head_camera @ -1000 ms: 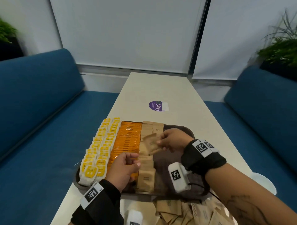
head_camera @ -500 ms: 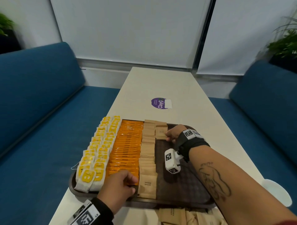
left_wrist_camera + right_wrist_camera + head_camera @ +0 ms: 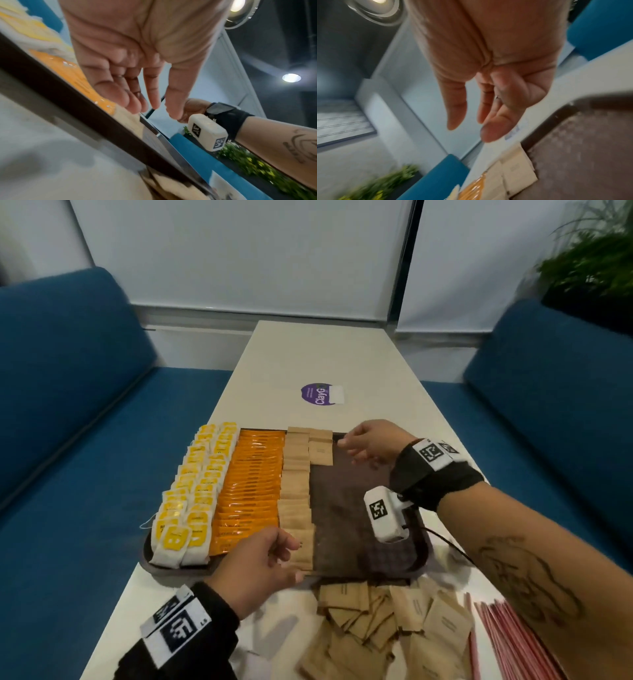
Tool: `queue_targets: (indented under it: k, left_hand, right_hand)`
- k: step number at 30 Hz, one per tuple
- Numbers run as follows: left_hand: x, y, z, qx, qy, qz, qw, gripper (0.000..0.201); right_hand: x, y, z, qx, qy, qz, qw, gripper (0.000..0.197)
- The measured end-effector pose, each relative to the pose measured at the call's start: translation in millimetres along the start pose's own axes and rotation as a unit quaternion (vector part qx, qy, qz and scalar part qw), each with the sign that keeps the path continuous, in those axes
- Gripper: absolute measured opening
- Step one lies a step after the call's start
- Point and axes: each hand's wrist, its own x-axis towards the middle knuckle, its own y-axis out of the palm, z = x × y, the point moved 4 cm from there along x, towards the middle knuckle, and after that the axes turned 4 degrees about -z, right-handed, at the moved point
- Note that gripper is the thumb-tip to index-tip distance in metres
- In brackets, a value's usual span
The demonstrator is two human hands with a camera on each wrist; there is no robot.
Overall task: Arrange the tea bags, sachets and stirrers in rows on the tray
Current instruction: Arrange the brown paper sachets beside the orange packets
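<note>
A dark brown tray [image 3: 346,518] holds two rows of yellow tea bags [image 3: 191,494], a row of orange sachets [image 3: 251,484] and a full row of brown sachets [image 3: 294,491]. A second brown row [image 3: 320,451] has only a few sachets, at the far end. My left hand [image 3: 286,556] rests at the tray's near edge, its straight fingers [image 3: 135,104] on the near ends of the orange and brown rows. My right hand [image 3: 352,448] hovers at the far right beside the short row, fingers relaxed [image 3: 488,129] and holding nothing.
A loose pile of brown sachets [image 3: 380,621] lies on the white table in front of the tray, with red stirrers [image 3: 507,642] to its right. A purple sticker [image 3: 320,394] sits beyond the tray. Blue sofas [image 3: 68,440] flank the table.
My right hand carried a brown sachet to the far end of the second row, laid it down and let go. My left hand slid right from the orange row toward the nearest brown sachet.
</note>
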Motion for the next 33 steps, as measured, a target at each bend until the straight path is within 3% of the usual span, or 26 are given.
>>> queue_targets:
  k: [4, 9, 11, 14, 20, 25, 30, 33]
  left_hand:
    - [-29, 24, -23, 0.122, 0.058, 0.094, 0.986, 0.046]
    - [-52, 54, -27, 0.297, 0.1, 0.171, 0.934, 0.101]
    - [-57, 64, -26, 0.337, 0.106, 0.186, 0.917, 0.111]
    - [-60, 75, -24, 0.382, 0.1, 0.196, 0.898, 0.117]
    - [-60, 81, -27, 0.442, 0.093, 0.199, 0.87, 0.122]
    - [-60, 78, -24, 0.425, 0.071, 0.2, 0.88, 0.121]
    - [-61, 70, -18, 0.426, 0.069, 0.2, 0.879, 0.107]
    - [-63, 63, -12, 0.423, 0.057, 0.195, 0.883, 0.111]
  right_hand:
    - [-85, -20, 0, -0.185, -0.088, 0.074, 0.976, 0.029]
    - [-155, -24, -57, -0.369, -0.035, 0.143, 0.918, 0.073]
    - [-170, -19, -84, -0.441, -0.02, 0.15, 0.885, 0.085]
    - [-179, -5, -112, -0.519, -0.032, 0.153, 0.841, 0.087]
    - [-185, 26, -120, -0.52, -0.093, 0.106, 0.842, 0.074]
    - [-188, 45, -108, -0.51, -0.119, 0.121, 0.843, 0.073]
    - [-191, 59, -101, -0.504, -0.156, 0.131, 0.84, 0.064]
    - [-192, 66, -98, -0.489, -0.168, 0.135, 0.845, 0.061]
